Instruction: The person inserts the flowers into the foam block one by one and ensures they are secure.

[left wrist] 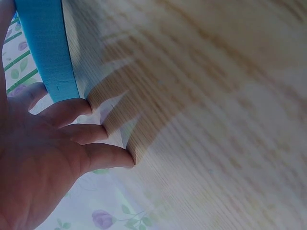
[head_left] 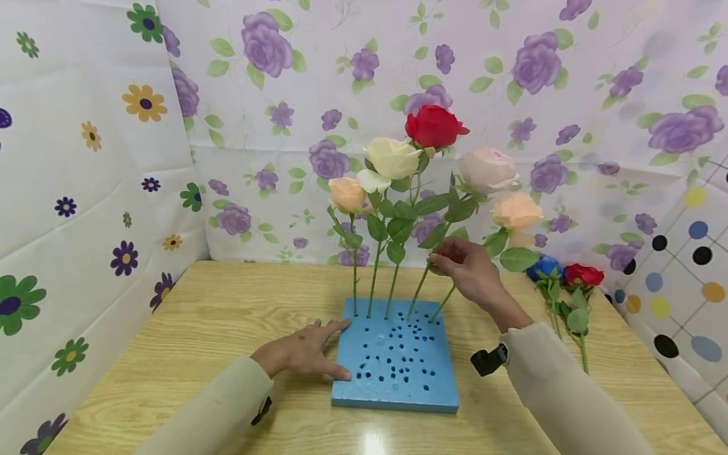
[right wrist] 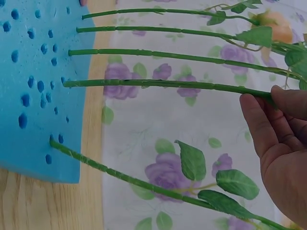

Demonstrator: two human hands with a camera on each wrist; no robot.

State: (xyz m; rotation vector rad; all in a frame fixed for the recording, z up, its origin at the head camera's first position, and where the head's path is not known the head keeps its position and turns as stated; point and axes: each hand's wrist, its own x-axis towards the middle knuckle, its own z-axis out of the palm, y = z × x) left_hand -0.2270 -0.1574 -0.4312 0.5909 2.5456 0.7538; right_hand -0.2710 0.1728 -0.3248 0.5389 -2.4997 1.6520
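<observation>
A blue foam block [head_left: 392, 360] with many holes holds several upright or leaning flower stems along its back edge. My right hand [head_left: 474, 272] pinches the stem of the pale pink rose [head_left: 486, 169]; in the right wrist view the thumb and fingers of that hand [right wrist: 283, 129] grip this stem [right wrist: 158, 83]. Beside it a peach rose [head_left: 516, 211] leans right. The red rose [head_left: 436, 126], cream rose [head_left: 392, 158] and another peach rose [head_left: 347, 194] stand to the left. My left hand [head_left: 304, 349], fingers spread, touches the block's left side, thumb at its front left.
On the wooden table [head_left: 239, 316], a blue rose [head_left: 545, 266] and a red rose [head_left: 583, 275] lie at the right. Flowered cloth [head_left: 267, 126] hangs behind the table, and dotted cloth [head_left: 682, 265] hangs at the right.
</observation>
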